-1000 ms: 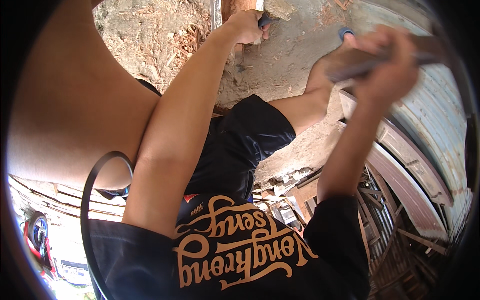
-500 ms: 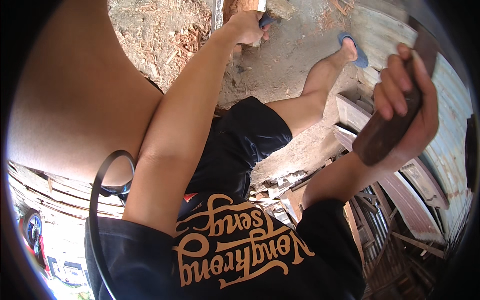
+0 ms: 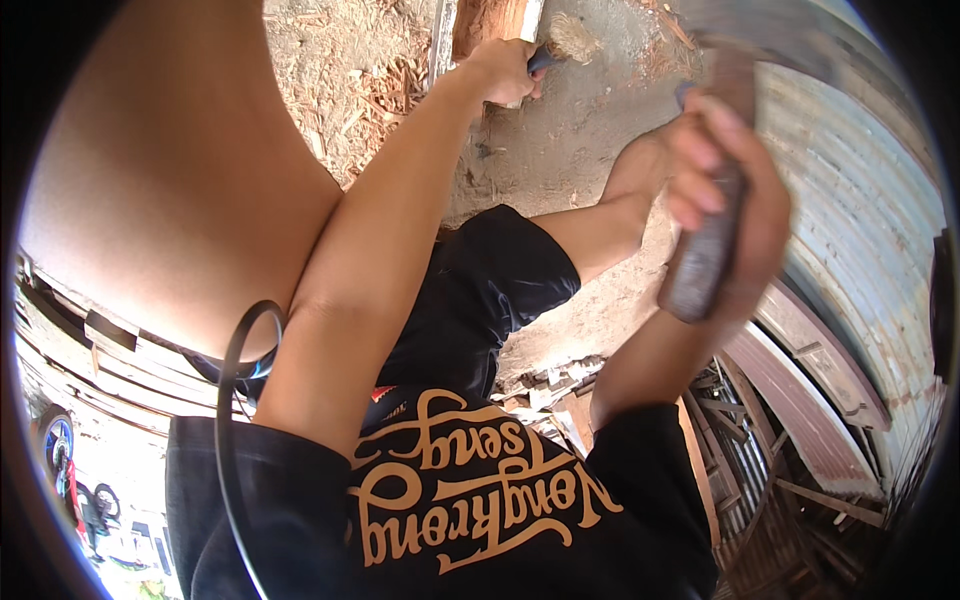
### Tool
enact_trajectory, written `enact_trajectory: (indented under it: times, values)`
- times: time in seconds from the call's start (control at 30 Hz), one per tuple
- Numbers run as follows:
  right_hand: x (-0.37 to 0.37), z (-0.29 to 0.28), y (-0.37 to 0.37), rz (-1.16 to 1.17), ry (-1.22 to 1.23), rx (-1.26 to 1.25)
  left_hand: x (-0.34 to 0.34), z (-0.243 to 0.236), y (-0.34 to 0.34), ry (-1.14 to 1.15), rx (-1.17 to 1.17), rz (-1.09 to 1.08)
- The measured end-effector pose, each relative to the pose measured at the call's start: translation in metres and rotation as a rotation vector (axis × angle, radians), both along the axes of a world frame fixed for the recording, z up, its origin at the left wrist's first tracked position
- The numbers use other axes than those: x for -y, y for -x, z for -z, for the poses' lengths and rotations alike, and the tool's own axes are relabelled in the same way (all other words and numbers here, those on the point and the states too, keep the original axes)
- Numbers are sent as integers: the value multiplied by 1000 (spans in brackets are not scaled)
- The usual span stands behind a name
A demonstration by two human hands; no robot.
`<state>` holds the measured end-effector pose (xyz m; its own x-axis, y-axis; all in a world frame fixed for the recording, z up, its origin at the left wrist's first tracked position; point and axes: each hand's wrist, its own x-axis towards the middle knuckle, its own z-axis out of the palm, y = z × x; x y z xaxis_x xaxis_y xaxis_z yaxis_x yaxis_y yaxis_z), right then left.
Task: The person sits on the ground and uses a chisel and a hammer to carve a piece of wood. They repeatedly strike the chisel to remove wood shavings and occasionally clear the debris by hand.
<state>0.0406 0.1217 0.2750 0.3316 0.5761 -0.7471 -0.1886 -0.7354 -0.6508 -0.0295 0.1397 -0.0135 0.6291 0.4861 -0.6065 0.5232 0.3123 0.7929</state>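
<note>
– R hand (image 3: pixel 758 205) up nr the cam, grip wrapped rd a dark wooden tool (image 3: pixel 700 272), far end blurred!
– And L?
– L hand (image 3: pixel 500 72): grip closed rd a dark handle (image 3: pixel 543 59), at the timber's (image 3: pixel 492 27) nr end!

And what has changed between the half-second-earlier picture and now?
The right hand has swung leftward, carrying the dark tool; nothing was newly grasped or let go. The left hand stayed at the wooden piece, gripping its dark object.
</note>
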Motion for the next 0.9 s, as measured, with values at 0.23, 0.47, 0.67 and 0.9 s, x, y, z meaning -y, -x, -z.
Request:
enact_trajectory:
  times: [0.23, 0.47, 0.67, 0.9]
  values:
    - [-19, 42, -7, 30, -516, 351, -5, 20, 7, 22, 71, -76]
    - [37, 74, -18, 13, 341, -305, 9, 5, 12, 92, 50, -148]
    - [99, 31, 9, 191, 120, -84, 55, -23, 7, -345, -50, 20]
    - [157, 34, -3, 344, 159, -66, 144, -31, 10, -738, 247, -130]
